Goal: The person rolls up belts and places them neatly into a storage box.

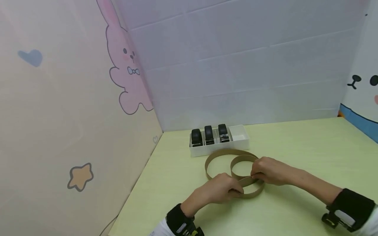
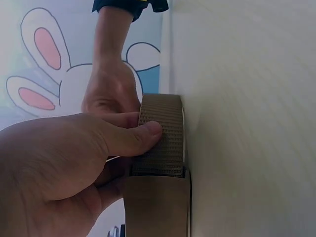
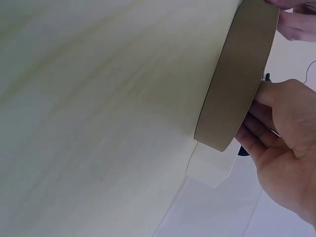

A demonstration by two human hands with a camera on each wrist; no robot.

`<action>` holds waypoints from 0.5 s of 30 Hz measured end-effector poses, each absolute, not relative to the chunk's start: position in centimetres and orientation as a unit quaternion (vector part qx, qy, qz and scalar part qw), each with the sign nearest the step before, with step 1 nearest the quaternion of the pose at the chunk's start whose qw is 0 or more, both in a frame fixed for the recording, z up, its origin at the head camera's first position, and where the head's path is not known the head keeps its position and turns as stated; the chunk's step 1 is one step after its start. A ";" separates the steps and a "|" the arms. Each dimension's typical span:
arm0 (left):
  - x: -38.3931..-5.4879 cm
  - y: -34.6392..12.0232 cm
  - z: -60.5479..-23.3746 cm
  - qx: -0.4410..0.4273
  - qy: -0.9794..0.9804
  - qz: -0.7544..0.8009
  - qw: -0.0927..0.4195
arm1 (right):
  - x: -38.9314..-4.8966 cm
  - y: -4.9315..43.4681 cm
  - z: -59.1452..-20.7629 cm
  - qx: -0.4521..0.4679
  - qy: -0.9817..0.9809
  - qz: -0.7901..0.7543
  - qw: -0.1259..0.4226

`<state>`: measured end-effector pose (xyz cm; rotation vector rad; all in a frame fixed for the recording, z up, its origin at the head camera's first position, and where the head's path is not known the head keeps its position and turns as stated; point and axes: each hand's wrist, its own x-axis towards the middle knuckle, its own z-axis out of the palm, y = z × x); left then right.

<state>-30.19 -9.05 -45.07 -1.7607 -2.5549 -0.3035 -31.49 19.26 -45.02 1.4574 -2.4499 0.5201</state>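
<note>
A tan webbing belt (image 1: pixel 226 152) stands on its edge on the table in loose loops. My left hand (image 1: pixel 218 190) pinches the near part of the strap. In the left wrist view, the left thumb presses on the ribbed webbing (image 2: pixel 165 148), just beside a smooth tan buckle (image 2: pixel 157 205). Opposite it, my right hand (image 1: pixel 271 171) pinches the belt at the right side of the loops. Seen from the right wrist, the right hand (image 3: pixel 289 143) has thumb and fingers at the upper edge of the curved strap (image 3: pixel 238 74); part of that grip is hidden behind the belt.
Behind the loops stands a white divided tray (image 1: pixel 220 149). Three rolled black belts (image 1: pixel 208 134) with shiny buckles sit in its compartments. The pale yellow table (image 1: pixel 165 170) meets a left wall (image 1: pixel 73 131) with cartoon prints and a plain back wall (image 1: pixel 251 72).
</note>
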 end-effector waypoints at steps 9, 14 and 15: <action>-31.8 -14.2 -44.2 -0.480 -0.875 -0.066 -0.009 | -31.0 20.4 -45.0 0.515 -0.830 0.172 0.129; -33.7 -16.5 -44.3 -0.444 -0.895 -0.035 0.028 | -30.8 21.1 -45.1 0.518 -0.826 0.188 0.124; -34.2 -16.9 -44.3 -0.438 -0.897 -0.031 0.037 | -30.8 21.2 -45.1 0.519 -0.824 0.191 0.124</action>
